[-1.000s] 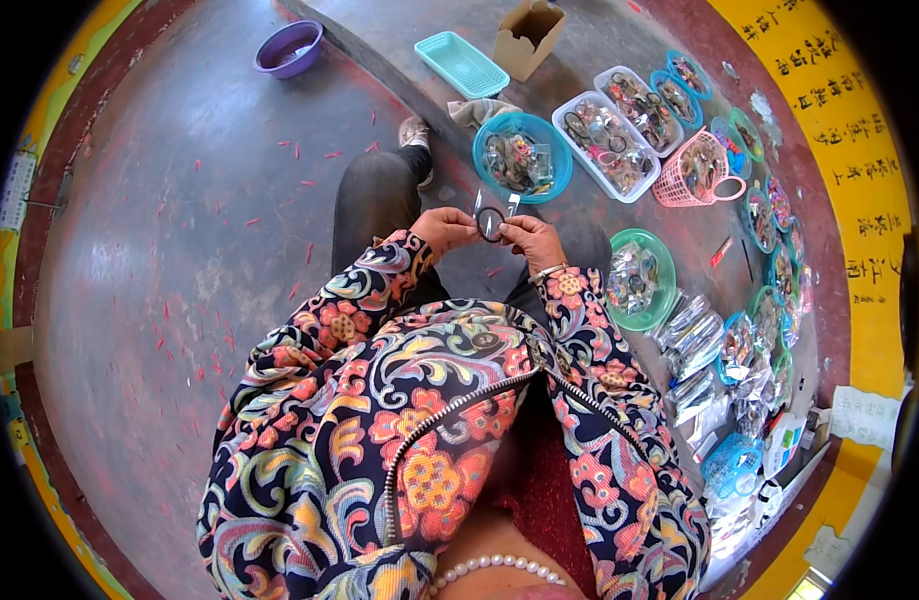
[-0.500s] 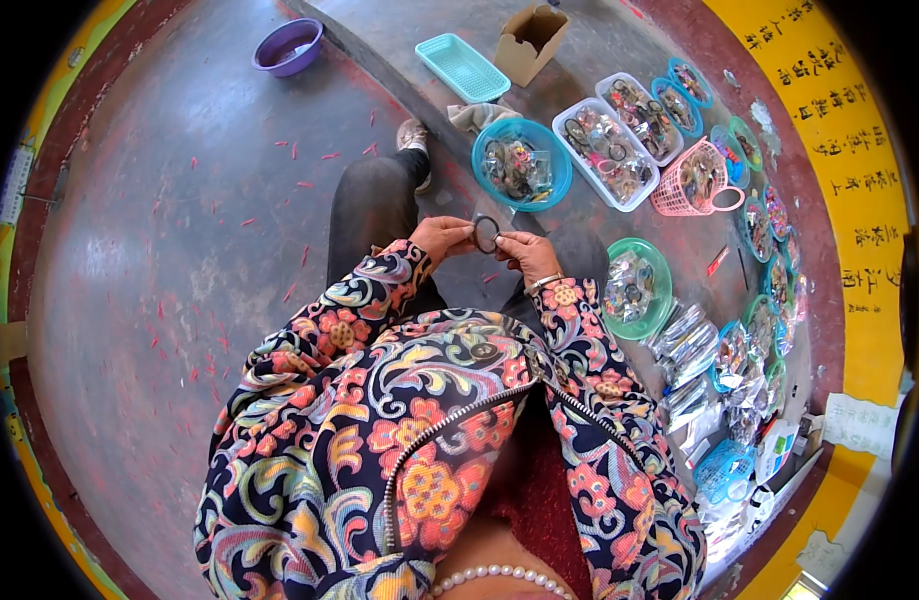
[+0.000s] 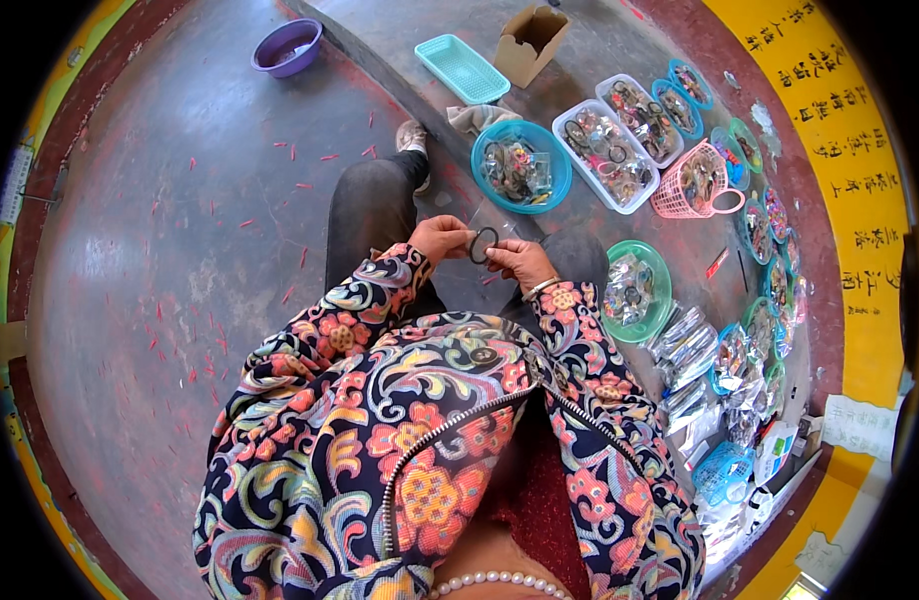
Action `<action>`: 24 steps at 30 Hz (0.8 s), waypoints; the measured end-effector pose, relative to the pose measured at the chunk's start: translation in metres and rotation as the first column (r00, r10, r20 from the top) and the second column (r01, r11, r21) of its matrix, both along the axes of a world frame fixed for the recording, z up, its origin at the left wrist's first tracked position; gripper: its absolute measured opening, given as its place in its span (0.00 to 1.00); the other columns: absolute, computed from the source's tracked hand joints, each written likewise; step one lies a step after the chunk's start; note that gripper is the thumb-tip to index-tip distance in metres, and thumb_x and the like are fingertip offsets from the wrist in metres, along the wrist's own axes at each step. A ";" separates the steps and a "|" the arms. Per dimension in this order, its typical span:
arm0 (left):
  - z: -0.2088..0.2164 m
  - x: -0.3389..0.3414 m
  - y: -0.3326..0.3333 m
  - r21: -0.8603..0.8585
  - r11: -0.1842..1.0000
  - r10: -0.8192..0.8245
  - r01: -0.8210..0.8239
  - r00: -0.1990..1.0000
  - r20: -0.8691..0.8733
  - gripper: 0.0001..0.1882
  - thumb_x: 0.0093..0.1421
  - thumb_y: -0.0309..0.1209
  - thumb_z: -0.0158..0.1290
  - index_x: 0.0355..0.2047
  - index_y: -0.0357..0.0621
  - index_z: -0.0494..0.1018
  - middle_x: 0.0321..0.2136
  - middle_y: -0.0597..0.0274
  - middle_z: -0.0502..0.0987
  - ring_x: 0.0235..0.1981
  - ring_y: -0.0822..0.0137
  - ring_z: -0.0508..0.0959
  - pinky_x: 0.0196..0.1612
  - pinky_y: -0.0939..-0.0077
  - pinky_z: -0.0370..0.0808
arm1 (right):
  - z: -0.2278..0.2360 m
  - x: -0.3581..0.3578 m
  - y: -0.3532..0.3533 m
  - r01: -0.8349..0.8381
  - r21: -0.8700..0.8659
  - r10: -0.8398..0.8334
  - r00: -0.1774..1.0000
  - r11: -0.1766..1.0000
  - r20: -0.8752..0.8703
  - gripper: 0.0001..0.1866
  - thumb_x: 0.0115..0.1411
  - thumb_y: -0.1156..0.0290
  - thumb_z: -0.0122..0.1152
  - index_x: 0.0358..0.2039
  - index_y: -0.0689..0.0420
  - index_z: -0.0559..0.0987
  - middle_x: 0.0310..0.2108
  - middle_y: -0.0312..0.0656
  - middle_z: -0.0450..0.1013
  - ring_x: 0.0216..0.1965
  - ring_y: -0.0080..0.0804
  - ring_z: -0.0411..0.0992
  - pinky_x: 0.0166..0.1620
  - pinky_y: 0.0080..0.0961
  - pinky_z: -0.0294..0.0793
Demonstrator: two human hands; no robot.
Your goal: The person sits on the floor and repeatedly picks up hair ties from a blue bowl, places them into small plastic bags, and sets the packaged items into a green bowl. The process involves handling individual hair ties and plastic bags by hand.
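Observation:
Between my two hands, above my lap, is a black hair tie (image 3: pixel 496 237) stretched into a loop. My left hand (image 3: pixel 440 238) pinches its left side with thumb and fingertips. On the loop's right side, the closed fingers of my right hand (image 3: pixel 523 262) grip it lower down. Something clear, like a thin plastic bag, shows just beyond the loop; I cannot tell whether a hand touches it. Closest ahead of my hands stands a blue basin (image 3: pixel 483 190) of mixed small goods. To the right of my right hand is a green basin (image 3: pixel 663 290) with small packets and dark loops.
White trays (image 3: pixel 570 176) and a pink handled basket (image 3: pixel 725 203) hold more small goods at the right. Silvery packets (image 3: pixel 683 345) lie in piles nearby. Farther off are a turquoise basket (image 3: pixel 463 70), a cardboard box (image 3: pixel 525 62) and a purple basin (image 3: pixel 288 62).
My right hand has shifted slightly left and down along the loop. The hair tie has tilted and sits a little lower and left; my left hand stays nearly in place.

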State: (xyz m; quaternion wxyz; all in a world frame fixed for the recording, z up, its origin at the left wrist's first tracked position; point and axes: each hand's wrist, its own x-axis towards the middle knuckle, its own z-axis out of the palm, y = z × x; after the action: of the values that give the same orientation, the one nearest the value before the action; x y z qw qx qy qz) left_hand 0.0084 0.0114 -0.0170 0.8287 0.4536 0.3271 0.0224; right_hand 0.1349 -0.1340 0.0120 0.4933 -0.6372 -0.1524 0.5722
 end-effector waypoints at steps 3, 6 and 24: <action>0.001 0.001 -0.004 -0.033 0.999 -0.029 0.030 0.999 0.014 0.06 0.51 0.26 0.52 0.29 0.40 0.68 0.23 0.64 0.71 0.25 0.74 0.73 0.29 0.85 0.72 | -0.007 0.003 -0.002 0.053 0.040 -0.054 0.998 0.998 0.032 0.12 0.48 0.65 0.59 0.30 0.61 0.75 0.22 0.37 0.72 0.22 0.21 0.69 0.20 0.16 0.68; -0.009 -0.001 -0.006 -0.022 0.995 -0.099 0.100 0.993 0.062 0.07 0.49 0.24 0.53 0.30 0.38 0.68 0.25 0.63 0.71 0.27 0.72 0.74 0.31 0.82 0.73 | -0.014 0.009 -0.003 0.078 0.029 -0.078 0.997 0.997 -0.018 0.14 0.48 0.65 0.60 0.30 0.62 0.75 0.21 0.37 0.72 0.22 0.21 0.69 0.19 0.17 0.68; 0.006 0.000 -0.009 -0.147 0.987 -0.059 0.068 0.996 0.064 0.10 0.55 0.28 0.48 0.37 0.36 0.70 0.28 0.62 0.73 0.29 0.72 0.74 0.34 0.83 0.73 | -0.004 0.006 -0.002 0.012 0.009 -0.013 0.996 1.000 0.088 0.07 0.49 0.67 0.56 0.23 0.57 0.73 0.18 0.33 0.70 0.19 0.17 0.67 0.21 0.11 0.61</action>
State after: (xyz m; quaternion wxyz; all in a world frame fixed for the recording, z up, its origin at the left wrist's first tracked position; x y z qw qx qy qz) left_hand 0.0081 0.0026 -0.0114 0.8700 0.3997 0.2885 -0.0151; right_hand 0.1412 -0.1365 0.0077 0.4924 -0.6607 -0.1724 0.5398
